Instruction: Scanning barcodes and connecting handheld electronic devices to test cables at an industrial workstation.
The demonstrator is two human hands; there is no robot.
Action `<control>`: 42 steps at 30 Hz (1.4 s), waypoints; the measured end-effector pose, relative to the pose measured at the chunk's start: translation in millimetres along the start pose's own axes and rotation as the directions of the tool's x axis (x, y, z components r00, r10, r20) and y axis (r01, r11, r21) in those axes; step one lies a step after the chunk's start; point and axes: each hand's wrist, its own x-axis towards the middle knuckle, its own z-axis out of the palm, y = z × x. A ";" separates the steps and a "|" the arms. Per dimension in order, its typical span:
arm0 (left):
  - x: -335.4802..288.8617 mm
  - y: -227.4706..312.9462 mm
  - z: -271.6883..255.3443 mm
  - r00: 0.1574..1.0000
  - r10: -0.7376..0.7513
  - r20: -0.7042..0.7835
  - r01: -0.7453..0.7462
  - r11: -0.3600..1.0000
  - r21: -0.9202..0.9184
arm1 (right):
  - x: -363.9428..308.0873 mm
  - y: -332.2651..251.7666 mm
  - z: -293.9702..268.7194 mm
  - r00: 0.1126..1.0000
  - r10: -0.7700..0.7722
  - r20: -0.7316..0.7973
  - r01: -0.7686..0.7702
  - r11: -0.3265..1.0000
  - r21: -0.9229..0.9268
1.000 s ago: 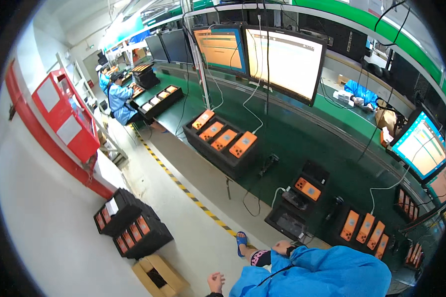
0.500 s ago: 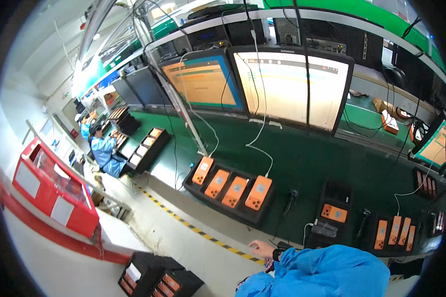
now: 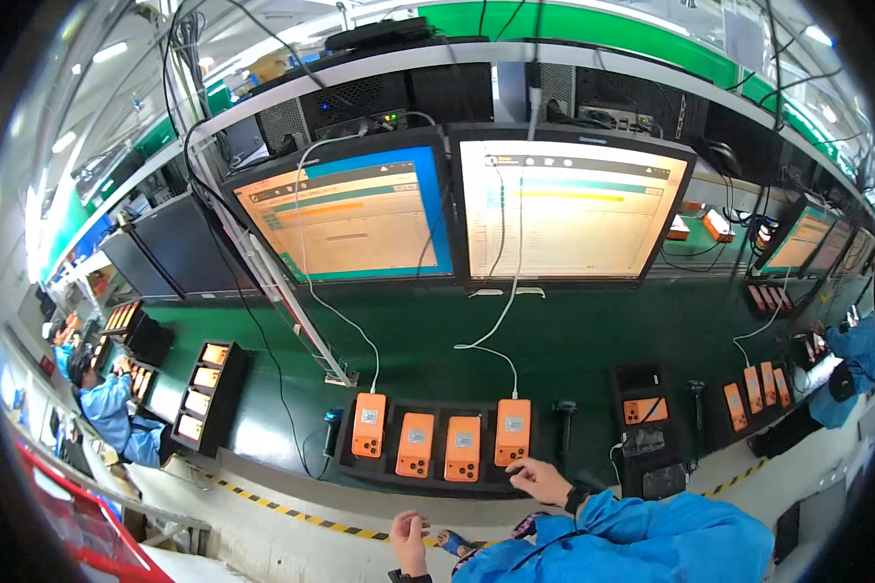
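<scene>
A black tray [image 3: 437, 489] at the bench's front edge holds several orange phones in a row, their camera ends toward me. White cables run into the tops of the leftmost phone [image 3: 368, 425] and the rightmost phone [image 3: 512, 433]; the two middle phones [image 3: 415, 445] have none. My right hand [image 3: 544, 482] is at the lower end of the rightmost phone, fingers bent and partly apart, gripping nothing; contact with the phone is unclear. Lower and to the left, my left hand [image 3: 410, 542] hangs before the bench, empty, with loosely curled fingers.
Two lit monitors [image 3: 345, 219] stand behind the tray. Handheld scanners flank it, one at its left [image 3: 332, 430] and one at its right [image 3: 565, 428]. Another black tray [image 3: 642, 374] holds an orange phone lying sideways. Co-workers in blue sit at far left [image 3: 117, 413] and right [image 3: 854, 355].
The view has swung left to right, bringing the tray nearer the middle. My right hand has come up to the rightmost phone, and my left hand has entered the picture.
</scene>
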 end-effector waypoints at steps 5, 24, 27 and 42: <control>58.6 38.7 -27.5 0.995 -0.012 0.099 0.002 0.995 0.100 | 20.8 -18.5 16.2 0.892 -0.025 -0.452 -0.002 0.998 -0.060; 237.7 151.2 -7.6 0.825 0.051 0.562 -0.478 0.594 0.647 | 88.2 41.1 20.0 0.598 0.148 -0.788 0.094 0.963 0.252; 260.3 168.7 -5.9 0.831 0.079 0.550 -0.510 0.501 0.699 | 94.6 39.7 25.2 0.547 0.214 -0.810 -0.052 0.974 0.222; 308.0 80.9 -32.1 0.935 0.314 0.167 -0.307 0.479 0.822 | 113.5 22.1 50.2 0.382 0.075 -0.921 -0.422 0.901 -0.102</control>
